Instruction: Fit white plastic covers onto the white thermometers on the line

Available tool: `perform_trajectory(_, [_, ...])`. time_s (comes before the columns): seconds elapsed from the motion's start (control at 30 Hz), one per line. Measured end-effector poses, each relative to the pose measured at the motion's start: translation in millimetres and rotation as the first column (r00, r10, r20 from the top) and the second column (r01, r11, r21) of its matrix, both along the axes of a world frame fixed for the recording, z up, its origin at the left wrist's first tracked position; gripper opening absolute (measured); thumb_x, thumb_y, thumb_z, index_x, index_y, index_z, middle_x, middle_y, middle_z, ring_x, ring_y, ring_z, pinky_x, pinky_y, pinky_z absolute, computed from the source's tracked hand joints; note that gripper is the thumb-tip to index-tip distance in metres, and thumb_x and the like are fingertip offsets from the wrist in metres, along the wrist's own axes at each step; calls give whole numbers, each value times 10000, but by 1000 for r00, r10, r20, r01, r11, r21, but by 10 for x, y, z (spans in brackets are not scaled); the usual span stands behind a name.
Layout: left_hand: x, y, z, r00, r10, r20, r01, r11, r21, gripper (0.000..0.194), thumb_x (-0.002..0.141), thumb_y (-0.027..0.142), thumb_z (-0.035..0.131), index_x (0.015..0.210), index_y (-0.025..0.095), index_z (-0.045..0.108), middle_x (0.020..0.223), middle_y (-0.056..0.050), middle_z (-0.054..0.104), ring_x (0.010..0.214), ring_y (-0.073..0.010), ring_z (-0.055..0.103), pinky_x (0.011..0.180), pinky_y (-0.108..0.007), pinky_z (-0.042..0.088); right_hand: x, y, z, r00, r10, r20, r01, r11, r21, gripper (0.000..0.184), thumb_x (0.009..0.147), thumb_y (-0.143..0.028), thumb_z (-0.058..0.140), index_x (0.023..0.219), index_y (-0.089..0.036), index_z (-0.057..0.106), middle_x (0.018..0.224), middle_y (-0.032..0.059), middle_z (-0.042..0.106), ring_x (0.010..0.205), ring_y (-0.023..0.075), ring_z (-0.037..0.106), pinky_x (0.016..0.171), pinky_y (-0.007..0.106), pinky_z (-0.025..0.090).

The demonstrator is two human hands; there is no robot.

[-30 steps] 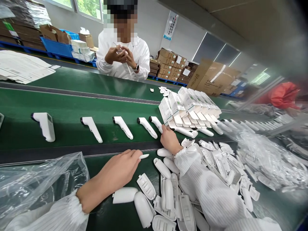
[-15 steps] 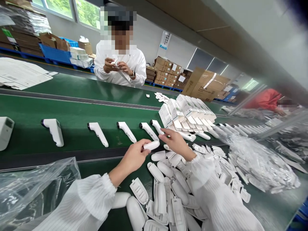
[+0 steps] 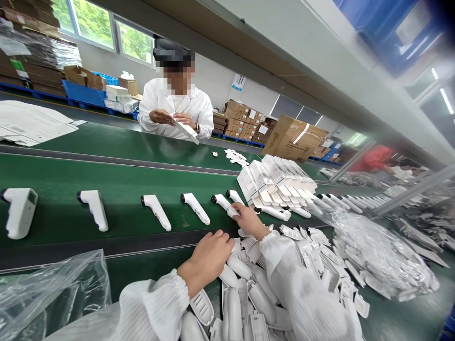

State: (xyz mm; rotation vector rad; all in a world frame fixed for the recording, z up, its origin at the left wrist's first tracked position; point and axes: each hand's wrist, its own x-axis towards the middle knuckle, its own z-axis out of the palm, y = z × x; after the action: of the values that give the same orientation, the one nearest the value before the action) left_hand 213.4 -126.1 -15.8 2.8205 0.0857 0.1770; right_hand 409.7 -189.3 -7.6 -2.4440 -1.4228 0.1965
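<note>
A white infrared thermometer [image 3: 221, 202] with a black tip lies on the green belt. My right hand [image 3: 248, 220] is closed around the lower part of its handle. Nearer to me, my left hand [image 3: 209, 258] is curled with its knuckles up, at the edge of a heap of white plastic covers [image 3: 237, 267]. Its fingertips point down and away, so whatever they hold is hidden. Just beyond my right hand lies another thermometer [image 3: 234, 196]. More thermometers are spaced out to the left, among them one thermometer [image 3: 195, 208] close by.
Open white cartons [image 3: 273, 177] stand in rows beyond my right hand. A clear plastic bag [image 3: 384, 251] lies at right, another plastic bag [image 3: 71, 284] at left. Across the belt, a person in white [image 3: 176, 109] holds a white box. A shelf beam [image 3: 302, 71] slants overhead.
My right hand has closed on a thermometer's handle. My left hand has turned over and drawn closer to the heap; the white cover it held is out of sight. The view has tilted up.
</note>
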Motion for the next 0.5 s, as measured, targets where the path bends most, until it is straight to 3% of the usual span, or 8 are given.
perform_trajectory(0.1, [-47,3,13,1000,-7,-23,8,998,58,352,787,19,490,1079,172,613,1029,-116,653,996,-285,581,816,-408,488,-11,56,-136,997,-10,79,13,999,-30,482,888,-86,515,1368,-131,523,1170,148,687,1086,247,643,912,309,459])
perform_trajectory(0.2, [-72,16,86,999,-8,-39,11,998,68,359,813,81,493,1146,175,588,1081,-118,633,988,-285,585,809,-422,495,16,68,-160,990,-34,140,43,997,-59,449,929,-107,481,1377,-108,517,1111,170,693,1053,262,653,893,320,462])
perform_trajectory(0.37, [4,-13,171,995,-50,-84,56,996,71,503,788,135,564,1283,221,535,1157,-104,614,1036,-303,566,809,-437,500,55,-139,68,979,-34,202,48,997,-67,404,990,-277,502,1372,-148,535,1066,151,679,1035,276,642,866,331,473])
perform_trajectory(0.5, [66,-52,161,991,-78,-106,87,993,80,538,749,52,556,1255,235,557,1143,-99,619,1027,-284,569,816,-411,494,-52,-411,267,965,210,155,-197,976,-98,429,953,-372,577,1366,-259,566,1218,100,618,1011,235,643,848,304,476])
